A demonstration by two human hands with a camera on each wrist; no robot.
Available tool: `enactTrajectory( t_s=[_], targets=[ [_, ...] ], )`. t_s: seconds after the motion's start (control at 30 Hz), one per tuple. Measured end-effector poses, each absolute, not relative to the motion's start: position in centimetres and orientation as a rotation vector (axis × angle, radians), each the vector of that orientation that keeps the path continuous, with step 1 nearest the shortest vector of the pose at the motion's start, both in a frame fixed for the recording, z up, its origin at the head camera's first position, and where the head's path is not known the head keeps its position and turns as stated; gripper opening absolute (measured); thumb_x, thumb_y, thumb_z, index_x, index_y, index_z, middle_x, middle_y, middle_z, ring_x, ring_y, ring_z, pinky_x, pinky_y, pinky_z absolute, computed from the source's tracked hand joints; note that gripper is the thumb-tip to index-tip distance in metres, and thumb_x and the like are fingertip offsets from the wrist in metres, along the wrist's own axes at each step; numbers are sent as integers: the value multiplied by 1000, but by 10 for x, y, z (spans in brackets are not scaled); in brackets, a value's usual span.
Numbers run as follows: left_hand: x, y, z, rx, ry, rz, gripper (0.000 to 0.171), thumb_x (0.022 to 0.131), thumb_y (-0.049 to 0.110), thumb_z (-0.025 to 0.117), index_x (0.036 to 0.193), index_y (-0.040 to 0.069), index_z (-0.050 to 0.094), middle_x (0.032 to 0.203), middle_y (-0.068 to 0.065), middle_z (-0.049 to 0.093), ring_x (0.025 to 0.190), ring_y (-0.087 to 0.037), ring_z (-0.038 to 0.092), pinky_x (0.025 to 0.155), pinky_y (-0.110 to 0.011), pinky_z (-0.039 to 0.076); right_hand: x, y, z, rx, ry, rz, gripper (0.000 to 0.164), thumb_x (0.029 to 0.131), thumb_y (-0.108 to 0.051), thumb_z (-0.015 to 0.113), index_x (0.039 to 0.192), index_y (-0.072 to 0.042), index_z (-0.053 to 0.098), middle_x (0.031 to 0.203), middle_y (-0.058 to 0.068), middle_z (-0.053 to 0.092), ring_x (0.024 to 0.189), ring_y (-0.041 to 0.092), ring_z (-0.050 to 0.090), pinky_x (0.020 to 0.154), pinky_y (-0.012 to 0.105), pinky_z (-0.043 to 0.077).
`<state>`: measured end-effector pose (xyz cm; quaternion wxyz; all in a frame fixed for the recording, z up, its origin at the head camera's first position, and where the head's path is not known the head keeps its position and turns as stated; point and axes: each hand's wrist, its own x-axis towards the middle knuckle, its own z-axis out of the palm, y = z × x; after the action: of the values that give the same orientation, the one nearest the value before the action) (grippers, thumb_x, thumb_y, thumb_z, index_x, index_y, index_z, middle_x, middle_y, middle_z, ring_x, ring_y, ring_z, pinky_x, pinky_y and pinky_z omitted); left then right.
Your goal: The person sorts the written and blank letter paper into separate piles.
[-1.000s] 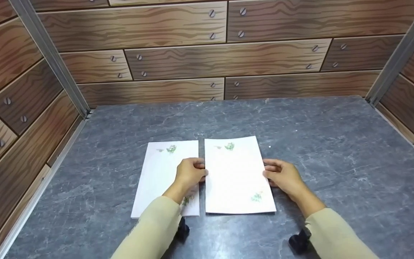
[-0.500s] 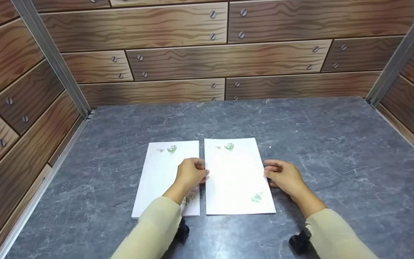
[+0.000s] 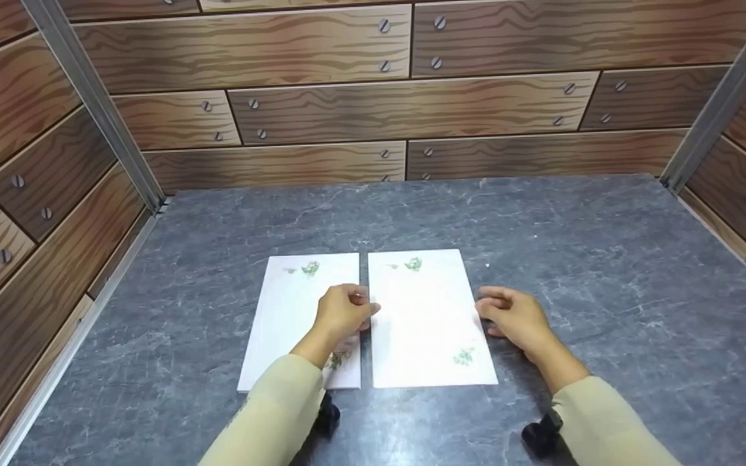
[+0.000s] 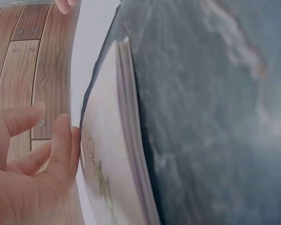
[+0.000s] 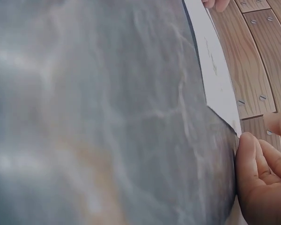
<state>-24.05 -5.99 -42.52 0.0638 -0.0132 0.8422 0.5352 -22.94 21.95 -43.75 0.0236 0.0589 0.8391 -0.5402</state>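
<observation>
Flanking the right-hand paper (image 3: pixel 430 323), both hands (image 3: pixel 342 312) (image 3: pixel 517 318) touch its edges, fingers loosely parted.

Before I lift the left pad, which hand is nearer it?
Left. The left hand covers part of the pad; the right hand is just right of the other paper.

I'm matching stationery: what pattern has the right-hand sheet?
White sheet with small, mostly green prints near its top and lower right; clearest in the head view.

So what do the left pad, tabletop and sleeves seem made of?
Left pad: paper, seemingly matte; layered sheet edges show in the left wrist view. Tabletop: perhaps stone-look laminate, softly glossy; grey marbling, pale glare. Sleeves: probably matte fabric; soft wrinkles, weave unclear.
</observation>
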Motion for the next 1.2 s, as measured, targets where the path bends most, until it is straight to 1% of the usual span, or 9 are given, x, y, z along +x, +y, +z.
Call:
enactTrajectory(
  t_s=[0.2, 0.37, 0.5, 0.67, 0.87, 0.97, 1.2],
  targets=[
    [-240, -64, -425, -61, 2497, 1673, 52, 85, 20, 74, 129, -2, 56, 102, -12, 61, 77, -22, 67, 66, -31, 57, -231, 221, -433, 155, 2536, -1752, 50, 92, -18, 63, 136, 1, 48, 118, 18, 61, 95, 22, 63, 71, 31, 57],
    [-240, -67, -424, -80, 2442, 1749, 61, 82, 28, 77, 131, 0, 54, 104, -12, 61, 82, -25, 66, 70, -33, 57, -231, 220, -430, 95, 2497, -1826, 58, 92, -25, 66, 139, 0, 44, 122, 22, 58, 96, 26, 62, 71, 33, 57],
    [-240, -70, -422, -100, 2413, 1814, 66, 80, 36, 77, 131, 0, 54, 107, -14, 61, 88, -27, 66, 72, -34, 57, -232, 218, -426, 67, 2495, -1836, 61, 92, -29, 65, 141, -1, 41, 125, 23, 55, 100, 30, 61, 69, 33, 57],
    [-241, -76, -418, -88, 2426, 1847, 69, 81, 46, 73, 130, 1, 55, 109, -14, 62, 92, -29, 65, 72, -37, 57, -234, 215, -420, 46, 2520, -1808, 62, 94, -32, 62, 143, -3, 39, 128, 23, 54, 106, 33, 60, 74, 35, 56],
    [-242, -84, -413, -119, 2447, 1860, 68, 84, 48, 69, 131, 2, 55, 109, -13, 64, 95, -27, 64, 76, -40, 56, -236, 210, -415, 27, 2548, -1763, 76, 89, -47, 64, 146, -6, 35, 131, 20, 52, 111, 32, 57, 82, 40, 54],
    [-242, -90, -411, -149, 2453, 1868, 66, 84, 48, 69, 131, 3, 56, 110, -13, 64, 96, -27, 63, 79, -42, 55, -237, 206, -413, 14, 2557, -1766, 78, 88, -47, 64, 147, -6, 33, 133, 20, 50, 113, 33, 55, 86, 42, 52],
    [-242, -106, -410, -140, 2466, 1864, 68, 85, 48, 67, 133, 3, 53, 114, -14, 63, 102, -28, 61, 83, -46, 52, -240, 193, -410, -53, 2585, -1799, 77, 90, -38, 66, 148, -6, 29, 136, 21, 46, 116, 33, 50, 92, 44, 47]
  ],
)
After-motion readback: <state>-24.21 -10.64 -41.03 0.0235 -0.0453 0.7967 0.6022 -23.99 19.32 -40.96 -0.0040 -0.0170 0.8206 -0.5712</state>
